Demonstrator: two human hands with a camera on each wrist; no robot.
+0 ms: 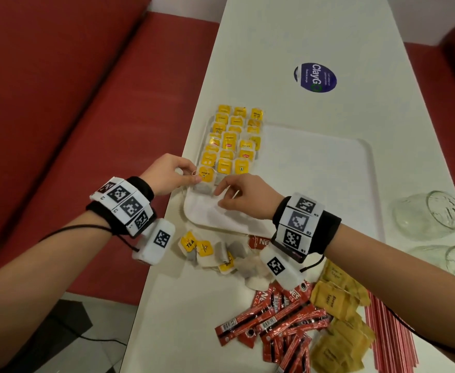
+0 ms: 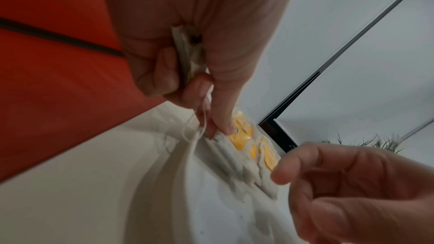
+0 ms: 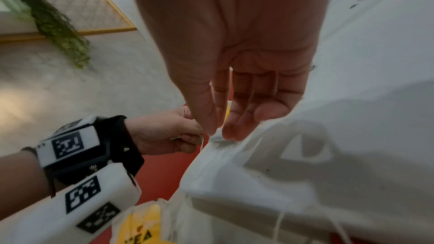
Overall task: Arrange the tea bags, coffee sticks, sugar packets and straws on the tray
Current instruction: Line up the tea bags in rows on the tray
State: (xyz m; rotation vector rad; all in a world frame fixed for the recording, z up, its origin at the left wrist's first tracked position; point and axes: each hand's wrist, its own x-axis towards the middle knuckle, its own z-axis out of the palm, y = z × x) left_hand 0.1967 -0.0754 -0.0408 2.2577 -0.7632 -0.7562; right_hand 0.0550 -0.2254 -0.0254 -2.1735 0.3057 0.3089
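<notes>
Tea bags with yellow tags lie in three columns on the left part of the white tray. My left hand touches the nearest bag of the left column with thumb and forefinger. Its curled fingers hold spare tea bags in the palm. My right hand is just right of it and pinches the edge of a white tea bag on the tray. Loose tea bags, red coffee sticks, brown sugar packets and red straws lie on the table below my wrists.
Two clear glasses lie on their sides at the right table edge. A blue round sticker is on the table beyond the tray. A red bench runs along the left side.
</notes>
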